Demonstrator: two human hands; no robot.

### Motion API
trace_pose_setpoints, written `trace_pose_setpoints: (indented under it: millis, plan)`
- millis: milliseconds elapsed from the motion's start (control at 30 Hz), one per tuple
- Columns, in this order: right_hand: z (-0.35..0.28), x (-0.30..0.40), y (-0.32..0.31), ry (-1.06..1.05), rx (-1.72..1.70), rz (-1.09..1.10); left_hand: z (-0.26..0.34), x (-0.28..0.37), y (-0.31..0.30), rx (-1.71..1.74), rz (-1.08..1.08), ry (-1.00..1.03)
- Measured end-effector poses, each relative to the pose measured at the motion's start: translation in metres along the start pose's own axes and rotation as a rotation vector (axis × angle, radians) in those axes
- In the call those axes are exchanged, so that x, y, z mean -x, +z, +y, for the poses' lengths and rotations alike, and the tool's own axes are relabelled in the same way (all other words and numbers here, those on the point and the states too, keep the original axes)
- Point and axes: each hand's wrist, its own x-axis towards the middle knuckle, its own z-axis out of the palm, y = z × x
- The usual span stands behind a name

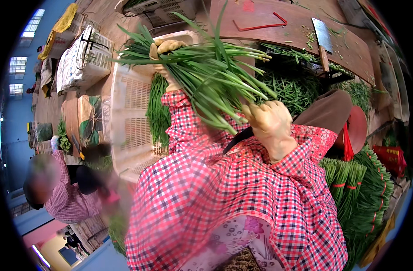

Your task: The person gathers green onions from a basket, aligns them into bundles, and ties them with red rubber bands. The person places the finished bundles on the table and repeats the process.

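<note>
My left hand (pixel 166 50), in a pale glove, is closed around the leafy part of a loose bunch of long green garlic chives (pixel 206 74). The pale stem ends fan out to the right, above my lap. At these lower stems is my right hand (pixel 269 118), also gloved, its fingers curled against or around some of them; how many it grips cannot be told. Beneath the bunch, a white plastic basket (pixel 132 118) holds more chives (pixel 159 108). A cleaver (pixel 322 35) lies on the wooden board (pixel 349 50), near a bent red strip (pixel 260 27) and chopped bits.
Trimmed greens (pixel 291 88) lie heaped below the board. Chive bundles tied with red bands (pixel 345 183) stand at the right, near a red stool (pixel 357 128). A co-worker (pixel 71 196) sits at the left by another board with a knife (pixel 77 147). Covered crates (pixel 88 57) stand at the upper left.
</note>
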Motion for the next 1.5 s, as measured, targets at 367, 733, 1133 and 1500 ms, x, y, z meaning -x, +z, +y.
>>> trace_pose_setpoints:
  millis: [367,733,1133,1500]
  plan:
    - [0.012,-0.005,-0.043,0.667,-0.762,-0.445,0.014,-0.004,-0.025,0.026,-0.413,-0.101]
    - [-0.013,0.013,-0.011,0.328,-0.358,-0.407,-0.008,0.007,0.008,0.25,-0.199,-0.08]
    - [-0.035,-0.028,-0.067,-0.095,-0.169,-0.149,-0.007,-0.009,-0.006,-0.631,0.001,0.221]
    - [-0.027,-0.043,-0.013,0.348,-0.285,-0.274,-0.01,0.009,0.019,-0.831,0.051,0.268]
